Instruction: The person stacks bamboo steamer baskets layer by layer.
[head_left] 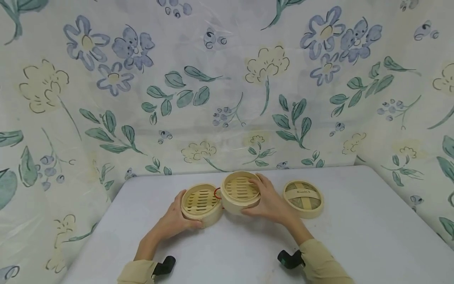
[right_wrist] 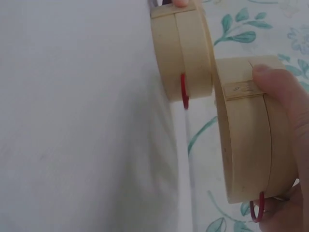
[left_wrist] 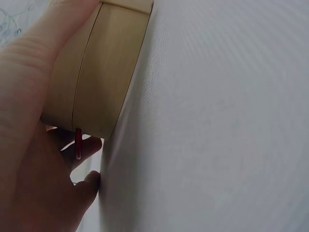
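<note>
The left hand (head_left: 176,221) grips the left steamer basket (head_left: 201,202), thumb at the front of its wall and fingers round the outer side. The right hand (head_left: 271,204) holds the right steamer basket (head_left: 241,192), thumb low on the wall and fingertips over the rim. The right basket is raised off the desk (head_left: 220,256); the left one sits on it or only just above, I cannot tell which. The two are close beside each other, and whether they touch is unclear.

Both look like thin bent wood or bamboo, so I'd expect them light, fairly stiff and dry enough not to slip. The slatted floors are probably the weakest part; pressing there or squeezing the hoop hard could crack or warp it. Best hold: thumb and fingers spread across opposite sides of the wall, clear of the small red loop (right_wrist: 184,92) on the left basket and its twin, the other red loop (right_wrist: 258,209), which could snag. Farther right stands the woven lid (head_left: 304,198), easiest lifted by its crossing strap or rim
</note>
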`<state>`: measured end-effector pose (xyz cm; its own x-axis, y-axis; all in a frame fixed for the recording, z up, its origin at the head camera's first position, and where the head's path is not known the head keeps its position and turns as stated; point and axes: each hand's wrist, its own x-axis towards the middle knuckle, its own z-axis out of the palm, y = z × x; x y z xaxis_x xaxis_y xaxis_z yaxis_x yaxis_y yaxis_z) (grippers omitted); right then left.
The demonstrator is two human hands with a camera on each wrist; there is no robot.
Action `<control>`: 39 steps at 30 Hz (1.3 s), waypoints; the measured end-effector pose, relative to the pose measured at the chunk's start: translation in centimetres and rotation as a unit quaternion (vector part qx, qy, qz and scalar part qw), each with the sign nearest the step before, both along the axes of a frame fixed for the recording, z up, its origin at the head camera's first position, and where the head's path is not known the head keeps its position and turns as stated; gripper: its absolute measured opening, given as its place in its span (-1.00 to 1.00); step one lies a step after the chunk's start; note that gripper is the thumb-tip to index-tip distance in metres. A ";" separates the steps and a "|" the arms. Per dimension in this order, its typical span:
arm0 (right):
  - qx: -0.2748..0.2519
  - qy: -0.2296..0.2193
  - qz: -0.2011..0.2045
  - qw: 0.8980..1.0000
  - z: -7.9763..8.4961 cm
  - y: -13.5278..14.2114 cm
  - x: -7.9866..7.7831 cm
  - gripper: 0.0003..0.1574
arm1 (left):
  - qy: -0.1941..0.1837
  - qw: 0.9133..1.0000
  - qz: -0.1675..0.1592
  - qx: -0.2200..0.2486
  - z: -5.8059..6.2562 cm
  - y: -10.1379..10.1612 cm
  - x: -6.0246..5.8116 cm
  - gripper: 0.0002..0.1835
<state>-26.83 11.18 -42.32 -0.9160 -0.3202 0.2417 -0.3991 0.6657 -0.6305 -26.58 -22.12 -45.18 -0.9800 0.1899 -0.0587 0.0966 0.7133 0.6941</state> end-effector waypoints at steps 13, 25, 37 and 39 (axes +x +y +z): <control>-0.004 0.004 -0.010 1.000 0.9 -1.1 -0.8 0.24 | -0.005 1.000 -0.009 0.013 -0.2 -0.1 -0.1 0.48; -0.010 0.028 0.004 1.000 1.6 -3.5 -1.8 0.25 | 0.002 1.000 -0.007 0.012 -0.3 -0.3 -0.2 0.47; -0.012 -0.011 0.033 0.999 1.7 -7.3 -1.9 0.28 | 0.022 0.999 -0.026 0.020 -0.1 -0.4 -0.3 0.43; -0.011 -0.012 0.036 0.999 1.7 -7.8 -2.0 0.28 | 0.022 0.999 -0.028 0.024 -0.1 -0.3 -0.3 0.44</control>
